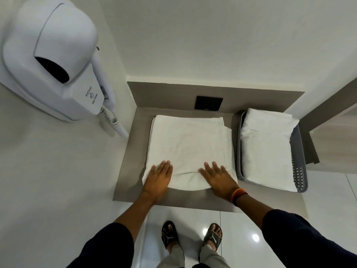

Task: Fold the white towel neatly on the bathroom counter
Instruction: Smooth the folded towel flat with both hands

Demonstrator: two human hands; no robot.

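We see the white towel lying folded into a broad, roughly square pad on the grey worktop, filling most of its surface, with layered edges visible along its far and right sides. The left hand rests palm down on the towel's near left corner, its fingers held together and flat, extended away from the person. The right hand rests palm down on the near right part of the towel, its fingers slightly spread and likewise flat on the cloth; neither hand grips the fabric. Between the two hands we note a shallow crease running across the towel near its front edge, which bulges slightly toward the person. The right wrist carries an orange and black wristband. Just to the right of the towel stands a grey perforated basket holding a second folded white towel (it fills the basket almost completely). A black wall plate sits on the grey upstand behind the worktop, and a white wall-hung hair dryer occupies the left wall.
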